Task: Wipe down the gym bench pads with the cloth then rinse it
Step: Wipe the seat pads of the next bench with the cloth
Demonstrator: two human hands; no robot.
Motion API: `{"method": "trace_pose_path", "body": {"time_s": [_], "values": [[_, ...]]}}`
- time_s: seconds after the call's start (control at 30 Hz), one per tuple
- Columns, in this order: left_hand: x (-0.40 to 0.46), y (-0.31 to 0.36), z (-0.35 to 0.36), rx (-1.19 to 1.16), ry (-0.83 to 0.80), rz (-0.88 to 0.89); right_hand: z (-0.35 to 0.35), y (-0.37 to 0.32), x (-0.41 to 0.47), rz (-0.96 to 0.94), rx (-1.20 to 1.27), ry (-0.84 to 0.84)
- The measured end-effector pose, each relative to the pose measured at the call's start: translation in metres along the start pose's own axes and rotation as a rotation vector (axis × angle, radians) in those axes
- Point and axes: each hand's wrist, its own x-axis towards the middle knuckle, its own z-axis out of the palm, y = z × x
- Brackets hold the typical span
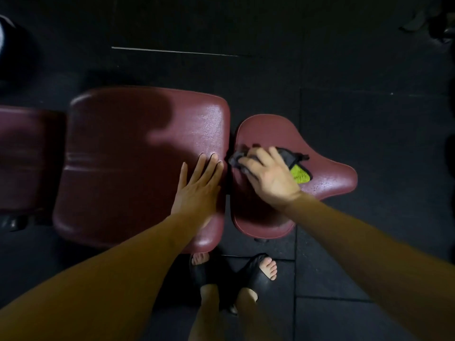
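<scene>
A maroon gym bench lies below me in three pads: a large middle pad [138, 153], a small seat pad [327, 178] on the right, and a darker pad [27, 156] at the left edge. My right hand [268, 175] presses a dark grey cloth [293, 158] with a lime-green patch against the seat pad, fingers spread over it. The cloth is mostly hidden under the hand. My left hand [199, 185] rests flat with straight fingers on the right edge of the middle pad, next to the gap between pads.
Black rubber floor tiles [369, 119] surround the bench. My feet in black slides [258, 269] stand just below the pads. A dark round object [12, 45] sits at the far left, and dim shapes [433, 23] lie at the top right corner.
</scene>
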Motion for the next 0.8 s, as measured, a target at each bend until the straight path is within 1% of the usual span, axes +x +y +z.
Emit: {"method": "trace_pose_path", "body": {"time_s": [0.03,0.07,0.13,0.17,0.2,0.23,0.3,0.43,0.5,0.53,0.57,0.6,0.67,0.73,0.8], "values": [[-0.001,0.000,0.001,0.002,0.003,0.002,0.002,0.008,0.017,-0.002,-0.046,0.025],[-0.002,-0.001,0.002,-0.002,0.007,0.001,0.005,0.016,0.040,0.039,-0.079,0.069],[-0.002,0.000,0.003,-0.019,0.012,0.007,0.005,0.029,0.083,0.255,-0.099,0.141],[-0.001,0.000,0.002,-0.031,0.003,0.010,0.004,0.032,0.097,0.351,-0.093,0.139],[-0.001,-0.001,0.000,-0.043,-0.014,0.009,0.004,0.029,0.101,0.392,-0.087,0.132],[-0.001,-0.001,-0.002,-0.051,-0.024,0.006,0.005,0.022,0.097,0.387,-0.089,0.133],[-0.001,-0.002,-0.003,-0.063,-0.007,0.015,0.002,-0.001,0.069,0.295,-0.072,0.139],[0.000,-0.001,-0.002,-0.052,-0.006,0.015,0.000,-0.043,-0.012,0.133,0.022,-0.012],[0.001,-0.001,-0.001,-0.042,-0.004,0.020,0.000,-0.031,-0.014,0.051,-0.006,-0.068],[0.001,-0.001,-0.001,-0.050,-0.002,0.027,0.000,-0.018,-0.002,0.024,-0.045,-0.063],[0.000,-0.001,-0.001,-0.057,-0.003,0.032,0.000,-0.002,0.014,0.027,-0.080,-0.030],[0.000,-0.002,-0.002,-0.055,-0.006,0.034,-0.002,0.012,0.033,0.071,-0.106,0.034],[-0.001,-0.001,-0.004,-0.045,-0.019,0.028,-0.008,0.038,0.068,0.242,-0.122,0.145],[-0.001,-0.001,-0.004,-0.029,-0.023,0.020,-0.010,0.045,0.074,0.359,-0.083,0.162],[-0.001,0.000,-0.002,-0.023,-0.017,0.009,-0.007,0.031,0.047,0.398,-0.045,0.136]]}}
